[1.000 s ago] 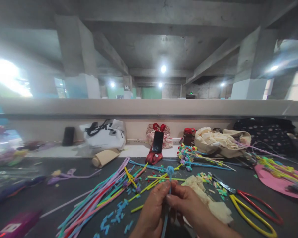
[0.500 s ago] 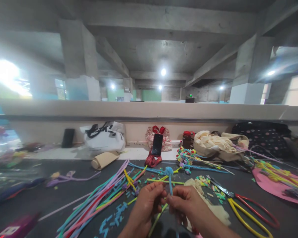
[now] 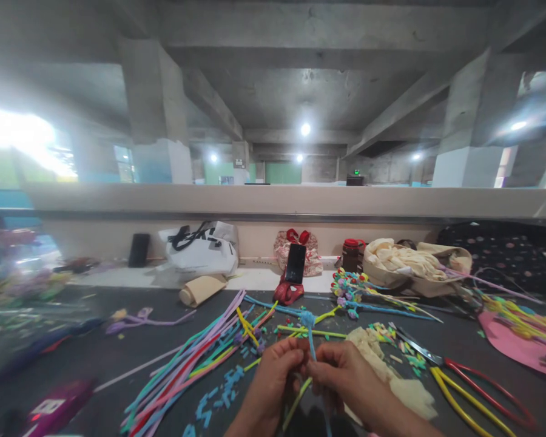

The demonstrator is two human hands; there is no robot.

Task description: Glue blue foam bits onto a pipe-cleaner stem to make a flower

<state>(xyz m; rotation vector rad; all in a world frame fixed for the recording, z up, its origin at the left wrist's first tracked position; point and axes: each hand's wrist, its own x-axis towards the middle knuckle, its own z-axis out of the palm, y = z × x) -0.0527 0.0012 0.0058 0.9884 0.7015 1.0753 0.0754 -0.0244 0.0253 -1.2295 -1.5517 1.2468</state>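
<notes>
A blue pipe cleaner (image 3: pixel 311 340) with a fuzzy blue knot (image 3: pixel 307 320) at its top stands upright between my hands. Its lower end trails below my fingers. My right hand (image 3: pixel 334 369) is closed, thumb and fingers pinching the blue stem. My left hand (image 3: pixel 282 373) is closed right beside it, fingertips touching or nearly touching the stem; whether anything is between them is hidden. A yellow-green pipe cleaner (image 3: pixel 296 403) shows below my hands. Left of them lies a bundle of coloured pipe cleaners (image 3: pixel 182 370), with cut blue bits (image 3: pixel 218 394) close by.
Scissors (image 3: pixel 430 358) with red and yellow handles lie at right, near a crumpled cream cloth (image 3: pixel 409 394). Behind are a bundle of small pipe-cleaner flowers (image 3: pixel 348 288), a propped phone (image 3: pixel 295 264), a rolled brown paper (image 3: pixel 203 290), and a purple device (image 3: pixel 57 406) at front left.
The view has shifted slightly, so the scene sits a little farther right. The blue knot has turned and dipped slightly between my hands; both hands keep their closed pose.
</notes>
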